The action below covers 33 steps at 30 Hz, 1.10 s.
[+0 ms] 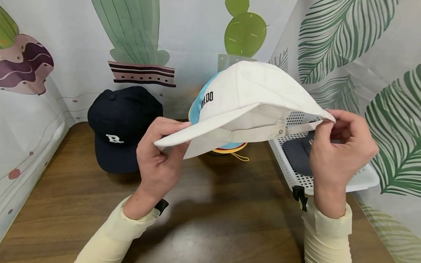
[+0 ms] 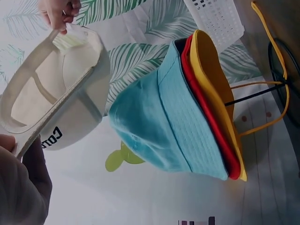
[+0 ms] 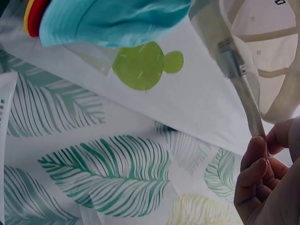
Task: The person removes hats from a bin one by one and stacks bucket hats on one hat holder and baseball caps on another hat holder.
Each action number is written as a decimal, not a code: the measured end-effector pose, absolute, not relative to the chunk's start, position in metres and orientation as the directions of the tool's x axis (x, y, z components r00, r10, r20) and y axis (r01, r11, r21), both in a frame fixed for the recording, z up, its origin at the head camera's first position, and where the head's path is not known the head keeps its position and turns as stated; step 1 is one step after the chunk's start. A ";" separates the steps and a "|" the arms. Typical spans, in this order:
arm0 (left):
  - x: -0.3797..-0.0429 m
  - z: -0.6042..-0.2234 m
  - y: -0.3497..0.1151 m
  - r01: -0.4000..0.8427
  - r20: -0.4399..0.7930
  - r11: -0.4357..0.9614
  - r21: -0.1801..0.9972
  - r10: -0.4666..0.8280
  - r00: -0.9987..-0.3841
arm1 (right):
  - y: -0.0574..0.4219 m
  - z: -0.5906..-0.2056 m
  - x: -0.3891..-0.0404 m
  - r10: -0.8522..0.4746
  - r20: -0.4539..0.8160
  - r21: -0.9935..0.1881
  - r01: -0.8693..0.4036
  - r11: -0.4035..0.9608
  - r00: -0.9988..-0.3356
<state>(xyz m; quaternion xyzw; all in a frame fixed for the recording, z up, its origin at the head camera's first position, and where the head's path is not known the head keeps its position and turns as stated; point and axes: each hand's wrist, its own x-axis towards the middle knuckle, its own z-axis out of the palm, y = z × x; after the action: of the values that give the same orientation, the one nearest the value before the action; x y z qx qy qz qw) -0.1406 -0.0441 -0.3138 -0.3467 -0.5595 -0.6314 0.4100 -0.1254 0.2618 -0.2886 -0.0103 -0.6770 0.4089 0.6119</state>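
In the head view, two hands share one white cap [image 1: 263, 86], lifted above one wooden table [image 1: 230, 204]: the left hand [image 1: 161, 157] pinches its brim between thumb and fingers, and the right hand [image 1: 342, 153] pinches its rear edge between thumb and forefinger. One navy cap [image 1: 125, 128] with a single white letter R rests on the table to the left; one stack of bucket hats [image 1: 197, 106] is partly hidden behind the white cap; one white basket [image 1: 365, 180] at the right holds a dark grey item [image 1: 297, 153]. Only this view includes the navy cap and the grey item. The left wrist view uncovers the stack's side, where three coloured brims can be counted, blue, red and yellow, with a dark strip between the first two; a yellow cord [image 2: 262, 125] and a black cord [image 2: 255, 92] hang from it. Here the lettering on the white cap begins with CO, while the head view gives its end, ADO. The right wrist view alone makes plain one metal buckle [image 3: 229, 58] on the strap [image 3: 248, 105], near whose end the right hand's fingers are pinched.
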 end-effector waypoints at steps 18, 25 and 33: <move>-0.141 -0.316 -0.045 0.941 0.933 -0.031 0.338 -0.116 -0.339 | 0.255 -0.276 -0.114 0.554 0.774 -0.622 -0.533 0.574 -0.307; -0.139 -0.318 -0.041 0.986 0.982 0.054 0.156 -0.120 -0.149 | 0.271 -0.286 -0.120 0.521 0.594 -0.768 -0.624 0.141 -0.613; -0.137 -0.318 -0.040 0.985 0.994 0.149 -0.086 -0.048 0.094 | 0.284 -0.290 -0.120 -0.100 0.309 -0.922 -0.272 -0.276 -0.946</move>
<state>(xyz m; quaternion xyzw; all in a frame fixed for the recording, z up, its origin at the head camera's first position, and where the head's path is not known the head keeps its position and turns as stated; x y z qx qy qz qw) -0.1368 -0.0397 -0.3176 -0.4700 -0.4987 -0.4522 0.5709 -0.1197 0.2839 -0.2900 0.1553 -0.5990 0.7836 0.0546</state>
